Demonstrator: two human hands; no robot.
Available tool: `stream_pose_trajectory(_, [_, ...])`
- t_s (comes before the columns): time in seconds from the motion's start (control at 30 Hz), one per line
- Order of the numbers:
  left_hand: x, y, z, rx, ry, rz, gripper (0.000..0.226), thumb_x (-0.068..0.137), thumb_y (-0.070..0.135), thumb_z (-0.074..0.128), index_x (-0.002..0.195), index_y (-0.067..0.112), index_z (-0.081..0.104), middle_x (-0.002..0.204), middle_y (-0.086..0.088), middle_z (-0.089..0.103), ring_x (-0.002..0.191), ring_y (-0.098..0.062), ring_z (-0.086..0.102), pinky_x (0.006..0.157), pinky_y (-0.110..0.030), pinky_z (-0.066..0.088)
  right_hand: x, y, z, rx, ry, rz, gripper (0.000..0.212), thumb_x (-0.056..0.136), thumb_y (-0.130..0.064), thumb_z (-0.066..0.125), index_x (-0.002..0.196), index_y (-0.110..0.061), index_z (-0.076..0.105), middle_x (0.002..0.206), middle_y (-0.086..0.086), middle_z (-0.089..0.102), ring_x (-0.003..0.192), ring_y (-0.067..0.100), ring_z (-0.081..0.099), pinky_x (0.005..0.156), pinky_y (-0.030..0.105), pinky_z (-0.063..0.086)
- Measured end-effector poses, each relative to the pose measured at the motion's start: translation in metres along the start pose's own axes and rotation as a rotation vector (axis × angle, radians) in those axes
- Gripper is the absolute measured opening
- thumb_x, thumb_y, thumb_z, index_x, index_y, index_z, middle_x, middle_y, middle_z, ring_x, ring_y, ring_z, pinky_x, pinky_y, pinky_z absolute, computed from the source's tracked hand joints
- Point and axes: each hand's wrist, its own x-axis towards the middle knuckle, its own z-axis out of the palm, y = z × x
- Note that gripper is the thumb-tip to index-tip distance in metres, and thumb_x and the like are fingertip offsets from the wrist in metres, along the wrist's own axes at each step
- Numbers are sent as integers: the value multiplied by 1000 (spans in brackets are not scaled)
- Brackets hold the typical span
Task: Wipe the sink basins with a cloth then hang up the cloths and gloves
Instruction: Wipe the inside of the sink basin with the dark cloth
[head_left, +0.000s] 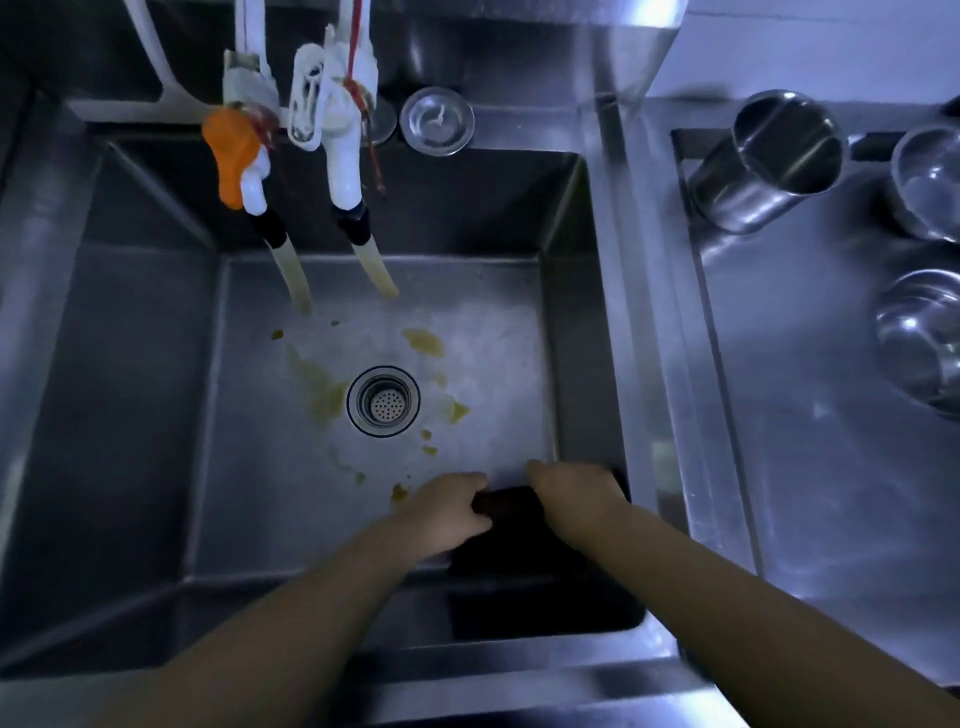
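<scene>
From the head camera, both hands reach down into the steel sink basin (130, 395) at its near right corner. The left hand (449, 512) has its fingers curled, pinching the left edge of a dark cloth (511, 506) between thumb and fingertips. The right hand (574, 496) lies on the cloth's right side, fingers bent down over it and gripping (the fingertips themselves are hidden against the dark fabric). The cloth sits bunched between the two hands and spreads darkly below them along the near wall. Just beyond the left fingers, yellowish stains (317, 379) dot the basin floor around the drain strainer (383, 400). Well beyond, two white taps (343, 124) hang over the basin. Far right of the right fingers, steel cups (769, 161) stand on the counter.
</scene>
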Motion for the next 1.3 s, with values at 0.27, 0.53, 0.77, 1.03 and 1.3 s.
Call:
stream_pose_trajectory(0.27, [25, -34, -8, 226, 177, -90, 55, 91, 18, 52, 142, 22, 32, 140, -5, 39, 122, -27, 46, 97, -38, 42, 38, -16, 40, 119, -314, 146, 43, 91, -8, 51, 133, -10, 40, 135, 14, 39, 115, 30, 47, 88, 37, 46])
stream_pose_trajectory(0.53, [27, -90, -31, 637, 299, 36, 59, 84, 19, 56, 139, 16, 36, 146, -3, 34, 134, -24, 30, 109, -34, 21, 83, -55, 90, 395, -423, 427, 81, 99, -44, 35, 146, 1, -14, 152, 23, -25, 141, 42, -17, 116, 48, 0])
stream_pose_trajectory(0.77, [55, -110, -43, 771, 223, 48, 85, 86, 37, 58, 151, 13, 9, 160, -5, 3, 147, -21, 0, 117, -38, -5, 149, -22, 95, 512, 329, 535, 44, 98, -26, 39, 132, 0, 31, 154, 17, 11, 140, 33, 8, 114, 39, 8])
stream_pose_trajectory(1.03, [72, -116, -56, 894, 78, 60, 88, 91, 36, 51, 149, 8, -8, 158, -7, -14, 145, -22, -15, 110, -41, -22, 228, 12, 65, 450, 564, 500, 62, 99, -32, 33, 149, -2, 11, 158, 14, -4, 145, 22, -10, 116, 32, -5])
stream_pose_trajectory(1.3, [77, -111, -54, 977, 58, 93, 59, 99, 13, 19, 145, -1, -16, 156, -17, -16, 143, -31, -18, 109, -46, -21, 299, 40, 2, 236, 614, 509, 70, 97, -36, 28, 148, 3, 0, 157, 20, -3, 145, 29, -9, 116, 38, -4])
